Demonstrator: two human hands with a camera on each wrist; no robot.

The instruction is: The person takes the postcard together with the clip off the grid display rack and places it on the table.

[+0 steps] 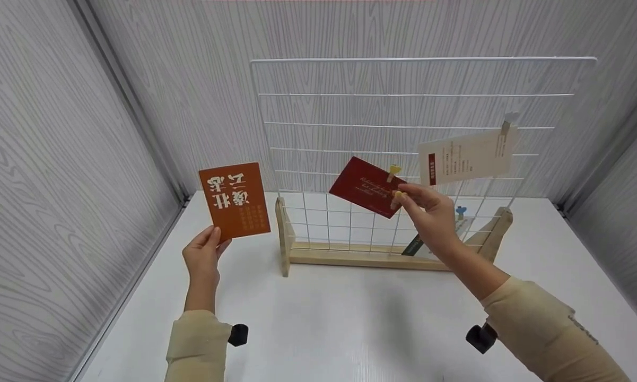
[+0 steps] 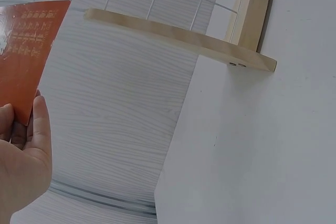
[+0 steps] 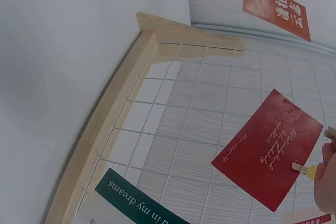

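Observation:
My left hand [image 1: 201, 257] holds an orange card [image 1: 238, 204] by its lower edge, between thumb and fingers, left of the wire grid rack [image 1: 329, 151]. The card has white characters and smaller gold print. At the rack, my right hand [image 1: 429, 215] pinches a small wooden clothespin [image 3: 299, 168] with a yellow end, set on the edge of a tilted dark red card [image 1: 363, 185]. That card carries pale handwriting. A second yellow-topped clothespin [image 1: 393, 172] sits higher on the same card; my right fingers partly cover that area.
A cream card [image 1: 467, 156] hangs at the rack's right from a pale clip [image 1: 507, 123]. Lower down, a green and white card [image 3: 139, 198] is partly behind my right arm, near a blue clip [image 1: 460, 212]. Wooden feet [image 1: 285, 239] hold the rack on the white table [image 1: 329, 323].

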